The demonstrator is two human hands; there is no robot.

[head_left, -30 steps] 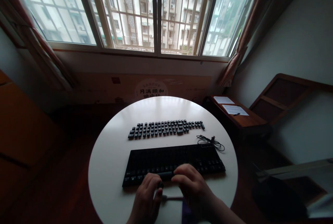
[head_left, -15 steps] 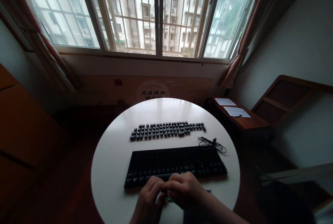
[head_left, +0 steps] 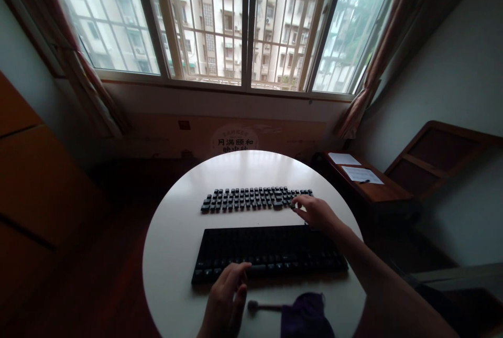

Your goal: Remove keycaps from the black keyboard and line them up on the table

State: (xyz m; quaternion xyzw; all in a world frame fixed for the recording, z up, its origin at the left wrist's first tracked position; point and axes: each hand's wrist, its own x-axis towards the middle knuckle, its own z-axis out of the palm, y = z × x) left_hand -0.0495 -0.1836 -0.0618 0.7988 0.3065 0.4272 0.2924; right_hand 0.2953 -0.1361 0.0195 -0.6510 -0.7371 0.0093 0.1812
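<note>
A black keyboard point(head_left: 271, 251) lies across the round white table point(head_left: 173, 254). Beyond it, several loose black keycaps point(head_left: 251, 198) are laid out in rows. My right hand point(head_left: 316, 212) reaches over the keyboard's right end, its fingertips touching the keycaps at the right end of the rows; the fingers look pinched, and what they hold is too small to make out. My left hand point(head_left: 226, 301) rests at the keyboard's near edge with fingers loosely spread, holding nothing. A small dark tool with a thin handle point(head_left: 261, 306) lies on the table just right of that hand.
A purple cloth point(head_left: 304, 317) lies at the table's near edge. A low wooden side table point(head_left: 373, 188) with papers point(head_left: 361, 174) stands to the right. A barred window and a cardboard box point(head_left: 231, 136) are behind the table.
My right hand left the near edge, where both hands were together, and reached forward to the right end of the keycap rows. The small tool now lies on the table.
</note>
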